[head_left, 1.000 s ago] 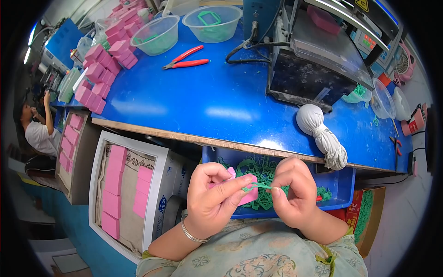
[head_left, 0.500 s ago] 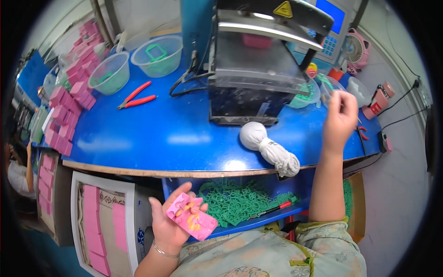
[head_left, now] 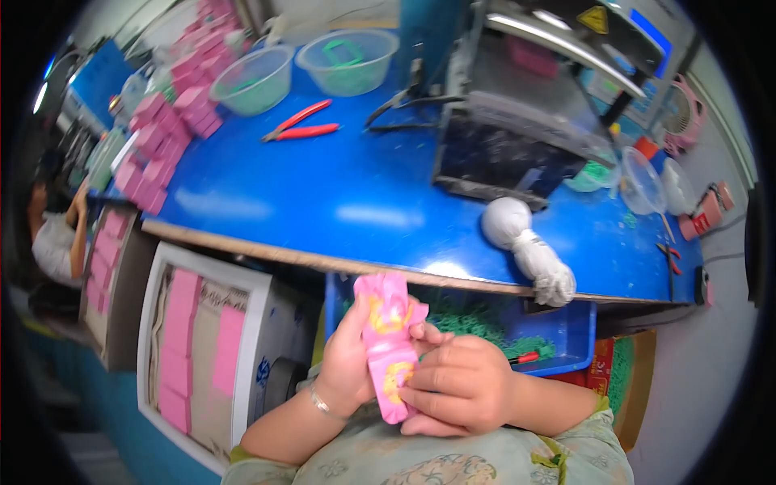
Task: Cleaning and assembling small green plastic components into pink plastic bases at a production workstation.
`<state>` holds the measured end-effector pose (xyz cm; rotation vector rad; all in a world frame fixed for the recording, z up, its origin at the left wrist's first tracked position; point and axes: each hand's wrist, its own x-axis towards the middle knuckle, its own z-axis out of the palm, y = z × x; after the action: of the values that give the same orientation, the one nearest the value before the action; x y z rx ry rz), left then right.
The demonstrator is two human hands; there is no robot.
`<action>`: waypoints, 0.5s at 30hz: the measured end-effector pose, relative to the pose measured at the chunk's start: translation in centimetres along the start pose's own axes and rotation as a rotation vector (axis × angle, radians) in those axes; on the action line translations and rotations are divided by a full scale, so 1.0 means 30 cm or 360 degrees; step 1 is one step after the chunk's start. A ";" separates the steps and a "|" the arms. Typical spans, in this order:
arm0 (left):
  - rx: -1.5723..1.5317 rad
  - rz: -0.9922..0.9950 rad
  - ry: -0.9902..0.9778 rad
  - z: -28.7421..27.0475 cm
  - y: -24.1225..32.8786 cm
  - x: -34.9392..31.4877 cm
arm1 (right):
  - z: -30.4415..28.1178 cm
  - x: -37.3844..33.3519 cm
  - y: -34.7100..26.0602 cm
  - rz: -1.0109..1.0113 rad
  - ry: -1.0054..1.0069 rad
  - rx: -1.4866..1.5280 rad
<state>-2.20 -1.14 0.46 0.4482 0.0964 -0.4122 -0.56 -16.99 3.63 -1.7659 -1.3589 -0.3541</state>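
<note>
A pink mould-like block (head_left: 380,360) with yellow shapes in its hollows is held low in front of me, over the near side of the drawer. It looks longer now, with one yellow-marked half above another. My left hand (head_left: 343,368) is closed around its left side. My right hand (head_left: 461,384) has its fingers bent over the lower half, touching the yellow part. Its fingertips are partly hidden, and the block looks slightly blurred. Just beyond my hands, a blue drawer (head_left: 584,335) holds many green loop-like pieces (head_left: 469,323) and a red-and-black pen (head_left: 525,357).
The blue table (head_left: 323,186) bears red-handled pliers (head_left: 303,125), clear tubs (head_left: 347,65), a dark machine (head_left: 501,145) and a tied white cloth bundle (head_left: 525,246). Pink blocks (head_left: 153,153) stand stacked at left. A white-edged box (head_left: 153,323) holds more. Another person (head_left: 61,242) sits far left.
My right hand has come down from above the table's right side to the block. The block has moved right and turned more upright, showing a longer shape. The view has shifted left.
</note>
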 end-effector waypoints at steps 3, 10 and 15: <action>-0.0259 0.0015 0.0027 -0.015 0.012 0.012 | 0.033 -0.022 -0.006 0.0107 0.0013 0.0149; 0.0322 0.0306 0.0059 -0.005 -0.048 -0.035 | 0.043 -0.026 0.051 0.1242 0.0344 0.0430; 0.0745 0.0443 0.0236 -0.026 -0.063 -0.048 | 0.089 -0.012 0.045 0.0781 0.0323 0.0062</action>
<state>-4.27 -1.82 -0.73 0.9418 0.0789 -0.1220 -0.19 -15.25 1.19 -1.9020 -0.7524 -0.2246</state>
